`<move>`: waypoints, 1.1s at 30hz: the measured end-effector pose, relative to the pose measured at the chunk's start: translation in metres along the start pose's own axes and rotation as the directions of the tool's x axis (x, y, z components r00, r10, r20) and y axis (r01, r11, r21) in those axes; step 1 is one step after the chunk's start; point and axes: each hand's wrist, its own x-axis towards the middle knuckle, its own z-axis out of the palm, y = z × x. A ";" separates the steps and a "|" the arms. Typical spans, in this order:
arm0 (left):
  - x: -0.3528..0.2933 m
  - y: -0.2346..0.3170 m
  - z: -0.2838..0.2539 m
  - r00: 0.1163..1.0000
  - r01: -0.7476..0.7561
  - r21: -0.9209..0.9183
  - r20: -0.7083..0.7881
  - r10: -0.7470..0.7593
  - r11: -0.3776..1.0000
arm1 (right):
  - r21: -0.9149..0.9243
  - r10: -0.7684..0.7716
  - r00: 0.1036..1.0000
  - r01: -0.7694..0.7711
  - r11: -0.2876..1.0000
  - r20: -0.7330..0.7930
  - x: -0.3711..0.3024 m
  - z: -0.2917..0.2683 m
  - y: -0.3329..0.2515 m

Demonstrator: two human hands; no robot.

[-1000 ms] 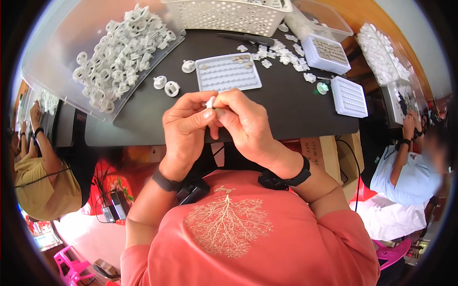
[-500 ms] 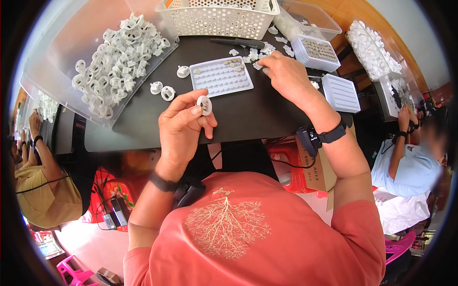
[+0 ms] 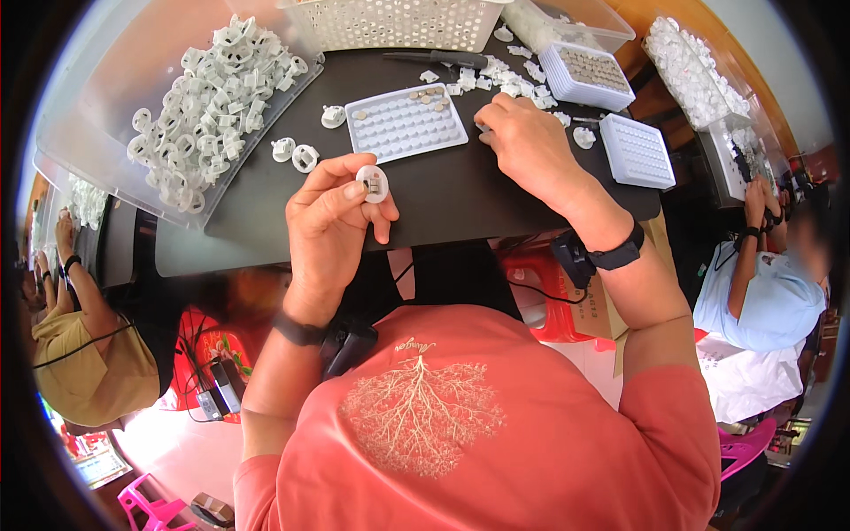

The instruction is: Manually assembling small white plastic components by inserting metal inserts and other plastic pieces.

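Note:
My left hand is raised over the table's near edge, pinching a round white plastic part between thumb and forefinger. Small metal contacts show in the part's face. My right hand hovers over the dark table, its thumb and fingertips closed on a small white plastic piece, mostly hidden by the fingers. Between and beyond the hands lies a pale blue tray with rows of hollows and a few button batteries. Loose white plastic pieces are scattered just past my right hand.
A clear bin of white round parts stands left. Round parts lie beside the tray. Farther back are a black-handled tool and white basket. Stacked trays stand right. Other people work on both sides.
My right hand has drawn slightly back from the scattered pieces with a small piece in its fingertips. My left hand still holds the round part, its face turned more into view.

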 end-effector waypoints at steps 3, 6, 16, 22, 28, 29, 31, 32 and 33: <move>-0.001 0.000 -0.001 1.000 -0.013 -0.003 -0.003 0.013 1.000 | 0.060 -0.053 0.997 0.056 0.997 -0.054 -0.014 -0.003 -0.011; 0.001 0.000 -0.001 1.000 -0.007 0.002 0.023 0.007 1.000 | 0.193 -0.110 0.986 0.133 0.972 -0.126 -0.037 -0.010 -0.024; 0.003 -0.001 -0.003 1.000 0.005 -0.117 0.023 -0.002 0.993 | 0.248 -0.190 0.956 0.245 0.937 -0.223 -0.073 -0.008 -0.039; 0.003 -0.002 -0.007 0.998 0.027 -0.104 0.065 -0.021 0.994 | 0.216 -0.260 0.890 0.356 0.909 -0.374 -0.082 0.004 -0.045; 0.005 -0.004 -0.009 0.996 0.019 -0.129 0.088 -0.007 0.992 | 0.665 0.096 0.961 0.106 0.739 -0.260 -0.049 -0.006 -0.069; 0.004 -0.004 -0.010 0.996 0.021 -0.126 0.083 -0.011 0.992 | 0.668 0.092 0.960 0.113 0.736 -0.264 -0.037 -0.006 -0.076; 0.006 -0.005 -0.014 0.995 0.019 -0.130 0.098 -0.006 0.991 | 0.913 0.253 0.956 0.033 0.406 -0.147 -0.013 -0.006 -0.093; 0.006 -0.005 -0.014 0.995 0.025 -0.169 0.095 -0.009 0.985 | 0.915 0.249 0.957 0.039 0.402 -0.150 -0.002 -0.005 -0.102; 0.007 -0.005 -0.013 0.996 0.031 -0.208 0.092 -0.012 0.978 | 0.984 0.269 0.961 0.012 0.180 -0.061 0.008 -0.003 -0.111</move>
